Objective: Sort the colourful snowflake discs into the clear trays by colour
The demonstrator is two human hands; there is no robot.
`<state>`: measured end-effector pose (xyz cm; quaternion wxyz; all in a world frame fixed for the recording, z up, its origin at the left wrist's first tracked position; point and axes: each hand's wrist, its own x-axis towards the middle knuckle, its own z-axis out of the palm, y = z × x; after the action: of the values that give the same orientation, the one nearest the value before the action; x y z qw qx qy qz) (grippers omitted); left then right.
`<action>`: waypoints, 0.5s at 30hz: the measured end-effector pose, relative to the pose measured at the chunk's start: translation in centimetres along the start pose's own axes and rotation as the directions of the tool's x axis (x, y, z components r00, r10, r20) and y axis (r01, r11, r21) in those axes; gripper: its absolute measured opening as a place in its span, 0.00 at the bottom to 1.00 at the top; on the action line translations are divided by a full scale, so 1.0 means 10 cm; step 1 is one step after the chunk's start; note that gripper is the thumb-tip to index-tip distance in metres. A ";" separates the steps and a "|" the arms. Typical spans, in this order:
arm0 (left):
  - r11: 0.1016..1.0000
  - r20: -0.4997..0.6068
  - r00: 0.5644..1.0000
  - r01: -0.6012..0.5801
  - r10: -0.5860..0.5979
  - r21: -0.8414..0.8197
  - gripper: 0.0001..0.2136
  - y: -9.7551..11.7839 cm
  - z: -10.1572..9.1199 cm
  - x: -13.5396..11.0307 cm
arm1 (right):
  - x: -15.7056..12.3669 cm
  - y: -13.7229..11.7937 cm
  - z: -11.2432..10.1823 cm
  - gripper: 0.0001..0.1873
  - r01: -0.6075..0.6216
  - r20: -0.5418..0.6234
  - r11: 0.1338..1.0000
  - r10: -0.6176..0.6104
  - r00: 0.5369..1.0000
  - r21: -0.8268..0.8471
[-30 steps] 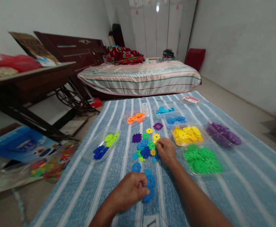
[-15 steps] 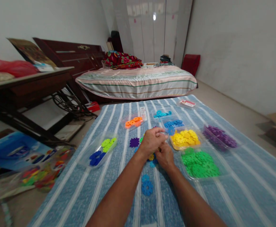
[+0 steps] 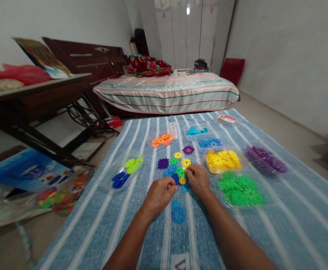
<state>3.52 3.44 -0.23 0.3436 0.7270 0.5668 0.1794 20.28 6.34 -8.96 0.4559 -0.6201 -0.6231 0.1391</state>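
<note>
Over a blue-and-white striped cloth [image 3: 113, 217], two bare hands face each other across a cluster of flat, notched plastic discs [image 3: 180, 171]. The left hand [image 3: 158, 193] has thumb and fingers drawn close together; whether a disc is pinched between them cannot be told. The right hand [image 3: 199, 180] curls narrowly at the cluster's right edge, and what its fingertips hold, if anything, is hidden. The cluster mixes blue, green and yellow, with a dark blue disc [image 3: 175, 179] at the left fingertips. A dark purple square [image 3: 163, 163] lies left of it, a purple disc [image 3: 188, 150] beyond, and two blue discs [image 3: 178, 215] nearer the wearer. To the right, clear tubs [image 3: 268, 189] hold yellow, green and purple pieces; orange pieces [image 3: 162, 140] sit farther back. Past the cloth stands a bed [image 3: 166, 92].
</note>
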 end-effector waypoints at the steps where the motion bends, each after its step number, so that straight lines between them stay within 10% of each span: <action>1: 0.997 0.021 1.000 0.014 -0.016 0.072 0.07 -0.02 -0.01 -0.07 | 0.00 0.00 -0.01 0.10 -0.003 0.001 1.000 0.003 1.000 0.001; 7: 0.904 0.143 0.974 0.100 -0.174 0.416 0.07 0.09 0.07 -0.40 | -0.02 0.01 -0.04 0.11 -0.016 0.023 1.000 0.016 1.000 0.005; 15: 0.892 0.190 0.969 0.058 -0.158 0.449 0.08 0.16 0.20 -0.50 | -0.01 0.01 -0.02 0.11 -0.018 0.020 1.000 0.018 1.000 0.002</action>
<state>4.49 -2.05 0.11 0.2407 0.7683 0.5905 -0.0548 20.46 6.18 -8.98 0.4491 -0.6240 -0.6217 0.1501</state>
